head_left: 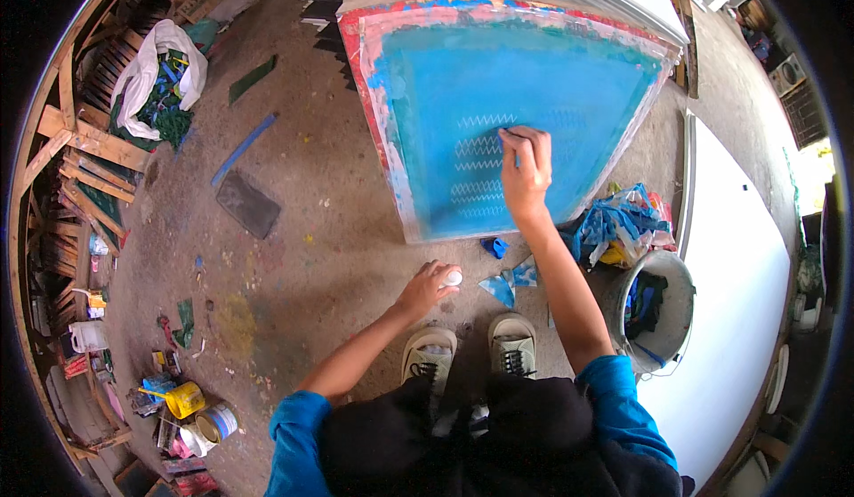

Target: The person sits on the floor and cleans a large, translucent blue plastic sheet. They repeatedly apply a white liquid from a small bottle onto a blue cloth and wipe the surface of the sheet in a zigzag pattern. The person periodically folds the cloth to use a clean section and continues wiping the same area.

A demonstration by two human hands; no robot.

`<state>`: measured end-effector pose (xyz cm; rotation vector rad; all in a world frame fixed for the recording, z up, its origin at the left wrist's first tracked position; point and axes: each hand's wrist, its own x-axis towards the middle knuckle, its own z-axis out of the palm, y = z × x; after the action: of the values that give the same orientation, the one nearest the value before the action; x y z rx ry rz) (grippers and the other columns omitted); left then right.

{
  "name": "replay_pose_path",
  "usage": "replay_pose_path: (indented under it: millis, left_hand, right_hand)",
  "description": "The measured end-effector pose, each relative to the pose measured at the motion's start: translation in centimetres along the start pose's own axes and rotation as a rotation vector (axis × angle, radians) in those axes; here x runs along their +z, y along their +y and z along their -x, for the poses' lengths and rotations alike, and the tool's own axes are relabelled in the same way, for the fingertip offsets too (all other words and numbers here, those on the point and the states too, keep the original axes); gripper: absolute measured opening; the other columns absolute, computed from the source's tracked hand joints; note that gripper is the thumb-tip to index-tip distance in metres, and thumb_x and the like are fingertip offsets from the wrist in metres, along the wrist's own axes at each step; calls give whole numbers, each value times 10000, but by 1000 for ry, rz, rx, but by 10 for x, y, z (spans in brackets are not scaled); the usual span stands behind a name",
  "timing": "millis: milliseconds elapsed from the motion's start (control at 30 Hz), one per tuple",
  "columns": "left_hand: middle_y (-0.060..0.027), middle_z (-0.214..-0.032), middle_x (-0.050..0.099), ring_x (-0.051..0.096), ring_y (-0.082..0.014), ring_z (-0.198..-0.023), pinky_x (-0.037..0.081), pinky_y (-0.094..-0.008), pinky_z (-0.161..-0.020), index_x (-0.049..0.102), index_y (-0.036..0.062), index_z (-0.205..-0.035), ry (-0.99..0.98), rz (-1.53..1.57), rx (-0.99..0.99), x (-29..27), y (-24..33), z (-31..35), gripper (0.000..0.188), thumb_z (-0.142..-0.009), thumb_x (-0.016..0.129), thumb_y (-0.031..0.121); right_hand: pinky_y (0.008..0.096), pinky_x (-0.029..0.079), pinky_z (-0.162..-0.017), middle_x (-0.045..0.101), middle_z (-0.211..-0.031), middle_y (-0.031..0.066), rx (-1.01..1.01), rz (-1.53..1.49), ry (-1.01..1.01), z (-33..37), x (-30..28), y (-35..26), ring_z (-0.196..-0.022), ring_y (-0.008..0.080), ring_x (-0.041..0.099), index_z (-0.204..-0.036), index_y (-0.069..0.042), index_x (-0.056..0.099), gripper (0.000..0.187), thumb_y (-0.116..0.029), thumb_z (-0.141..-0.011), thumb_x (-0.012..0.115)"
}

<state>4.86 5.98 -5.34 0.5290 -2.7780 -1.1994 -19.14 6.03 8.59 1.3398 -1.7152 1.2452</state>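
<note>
Panel [525,79], blue, framed in red and pink, at twelve o'clock, its face marked with white zigzags [479,166]. It will likely handle as broad and stiff-edged, its face easily marred, so hold it by the rim [369,35]. Just below its centre, the right hand [527,177] has fingers [519,148] pinched together over it, perhaps on something too small to make out; the left hand [425,289], at seven o'clock from there, curls its fingers around a white object [454,278]

I am standing on a greyish-brown floor [302,292] speckled with colour. Timber framing [100,145] is running along my left, a large white panel [734,310] is stretching along my right, and bright light [815,175] is showing beyond it.
</note>
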Motion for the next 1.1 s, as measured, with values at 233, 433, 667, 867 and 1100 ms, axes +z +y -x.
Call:
replay_pose_path:
  millis: [233,433,667,867,1100]
  left_hand:
    - [-115,-1051,501,502,-304,-999,449,-404,-822,470,119,-1170,-18,32,-11,3,-4,0,425,-811,615,294]
    - [-121,-1031,498,502,-307,-994,450,-399,-814,462,103,-1170,10,-42,4,5,1,9,436,-814,606,311]
    - [-116,-1029,500,509,-301,-988,453,-395,-802,493,98,-1139,-68,91,-50,2,12,-2,408,-818,602,325]
    - [-109,-1039,498,518,-295,-978,462,-405,-784,498,101,-1134,-58,16,-30,6,3,4,409,-817,602,337]
    - [-119,-1051,496,518,-310,-983,455,-417,-800,481,104,-1153,-26,3,-36,3,1,5,425,-824,594,348]
  right_hand:
    - [356,473,-682,531,-899,121,-14,-73,-129,17,0,-1,-810,283,528,-918,-5,569,286,69,-642,571]
    - [359,430,-654,547,-854,86,-106,-62,-167,8,3,0,-757,262,506,-846,-48,568,204,56,-674,604]
    - [335,296,-694,568,-782,-40,-55,217,-88,32,1,4,-729,176,474,-789,-176,603,184,-79,-672,708]
    - [341,296,-697,551,-771,-40,4,205,-77,16,12,-16,-745,179,469,-792,-180,604,202,-82,-656,716]
    - [350,289,-747,570,-827,-50,-45,283,-60,16,-1,7,-781,168,484,-816,-187,606,203,-84,-669,702]
